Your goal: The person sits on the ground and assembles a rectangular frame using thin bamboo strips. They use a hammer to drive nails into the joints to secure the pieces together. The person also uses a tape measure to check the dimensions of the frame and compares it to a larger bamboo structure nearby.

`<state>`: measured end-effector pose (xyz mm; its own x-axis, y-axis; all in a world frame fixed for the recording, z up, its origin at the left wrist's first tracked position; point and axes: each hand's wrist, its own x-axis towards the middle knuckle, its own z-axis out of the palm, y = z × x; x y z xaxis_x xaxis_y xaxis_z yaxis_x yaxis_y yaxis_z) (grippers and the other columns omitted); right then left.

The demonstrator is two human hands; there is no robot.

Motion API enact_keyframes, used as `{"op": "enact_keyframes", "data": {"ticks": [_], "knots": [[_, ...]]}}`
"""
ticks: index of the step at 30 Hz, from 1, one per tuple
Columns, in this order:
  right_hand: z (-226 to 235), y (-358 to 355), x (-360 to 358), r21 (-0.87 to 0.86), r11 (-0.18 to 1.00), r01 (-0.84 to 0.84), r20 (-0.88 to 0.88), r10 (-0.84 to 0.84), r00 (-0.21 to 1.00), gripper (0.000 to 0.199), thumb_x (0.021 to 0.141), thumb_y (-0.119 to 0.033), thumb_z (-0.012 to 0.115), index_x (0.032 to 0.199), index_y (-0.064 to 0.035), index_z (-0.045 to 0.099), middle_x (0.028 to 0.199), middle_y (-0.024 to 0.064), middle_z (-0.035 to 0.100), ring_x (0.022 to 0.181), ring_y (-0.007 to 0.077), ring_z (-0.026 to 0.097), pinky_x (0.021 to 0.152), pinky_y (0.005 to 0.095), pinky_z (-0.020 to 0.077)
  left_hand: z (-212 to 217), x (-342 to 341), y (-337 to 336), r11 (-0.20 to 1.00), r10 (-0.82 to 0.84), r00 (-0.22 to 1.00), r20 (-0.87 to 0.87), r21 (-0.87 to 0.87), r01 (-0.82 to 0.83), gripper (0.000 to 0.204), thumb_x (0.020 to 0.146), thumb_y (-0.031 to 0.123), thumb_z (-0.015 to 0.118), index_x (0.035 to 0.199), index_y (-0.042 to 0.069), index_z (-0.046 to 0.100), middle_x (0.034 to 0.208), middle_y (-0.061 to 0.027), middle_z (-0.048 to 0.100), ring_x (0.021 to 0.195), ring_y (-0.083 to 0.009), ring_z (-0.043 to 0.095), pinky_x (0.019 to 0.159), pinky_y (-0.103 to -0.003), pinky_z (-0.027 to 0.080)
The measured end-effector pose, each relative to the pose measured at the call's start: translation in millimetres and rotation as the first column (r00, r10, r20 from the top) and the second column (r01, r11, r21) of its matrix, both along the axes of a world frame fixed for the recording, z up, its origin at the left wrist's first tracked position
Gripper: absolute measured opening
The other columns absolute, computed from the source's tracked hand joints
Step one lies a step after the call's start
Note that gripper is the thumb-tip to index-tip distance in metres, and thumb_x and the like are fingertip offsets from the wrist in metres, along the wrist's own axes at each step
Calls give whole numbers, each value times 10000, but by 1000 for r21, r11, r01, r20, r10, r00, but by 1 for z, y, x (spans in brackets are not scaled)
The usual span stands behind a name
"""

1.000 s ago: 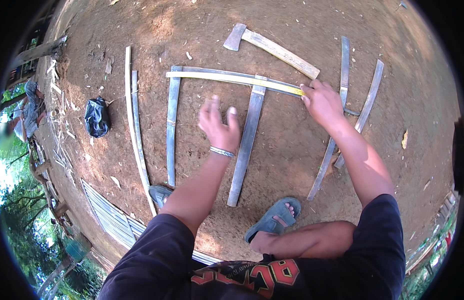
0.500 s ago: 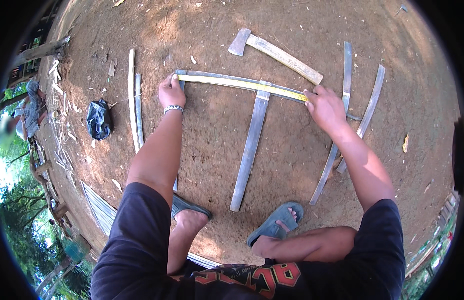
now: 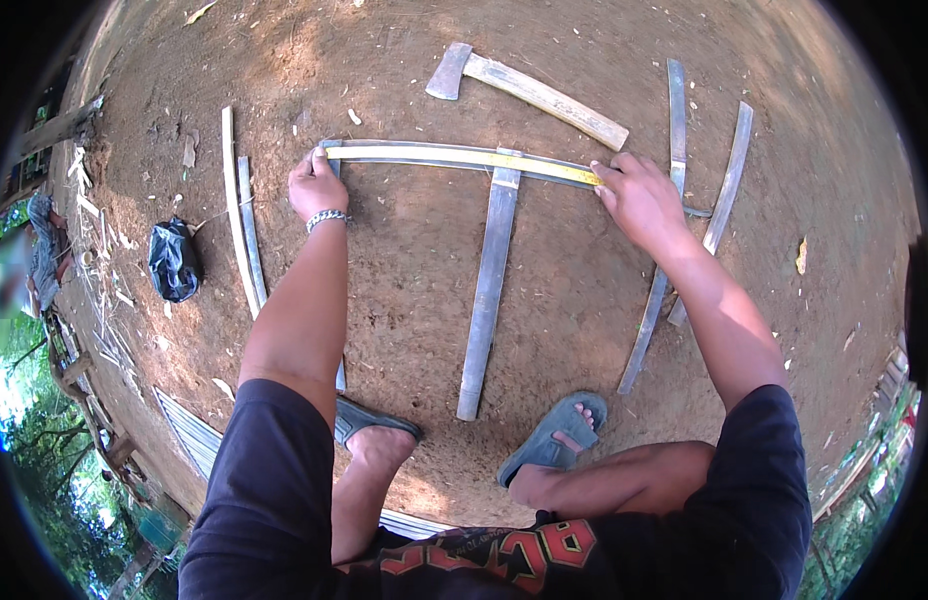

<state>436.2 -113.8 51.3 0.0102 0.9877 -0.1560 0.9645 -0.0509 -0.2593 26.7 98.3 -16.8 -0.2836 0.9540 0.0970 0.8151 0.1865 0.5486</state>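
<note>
Head view: left hand (image 3: 317, 187) pinches one end of a yellow measuring tape (image 3: 464, 157), right hand (image 3: 639, 198) presses the other, stretched along a flat bamboo slat (image 3: 454, 152) on packed reddish earth (image 3: 414, 270). Further grey slats (image 3: 489, 290) lie crosswise and alongside; a wooden-handled axe (image 3: 529, 90) rests beyond; black bag (image 3: 173, 262) left.

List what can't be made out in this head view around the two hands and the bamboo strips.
- Markings on the yellow tape: too small to read.
- Fingertips of the left hand and right hand: curled under, so their grip is unclear.
- The upright strip under the left forearm: mostly hidden.
- Black bag: contents hidden.
- Figure at the left rim: blurred.
</note>
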Motion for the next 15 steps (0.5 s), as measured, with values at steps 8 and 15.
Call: {"op": "enact_keyframes", "data": {"ticks": [8, 15], "knots": [[2, -1, 0, -16, 1000, 22, 5, -22, 1000, 324, 903, -224, 722, 1219, -151, 738, 1056, 79, 652, 1030, 307, 631, 874, 427, 536, 1, 4, -1, 1000, 7, 999, -32, 20, -6, 332, 991, 342, 635, 1125, 74, 779, 1085, -198, 726, 1028, -351, 685, 940, -434, 521], [2, -1, 0, -16, 1000, 11, 3, -11, 1000, 314, 925, -222, 692, 1226, -144, 736, 1041, 92, 632, 1030, 302, 633, 880, 432, 541, -6, -2, 2, 999, 9, 997, -72, 39, -7, 339, 993, 367, 637, 1107, 85, 787, 1082, -188, 726, 1019, -354, 688, 929, -440, 525]]}}
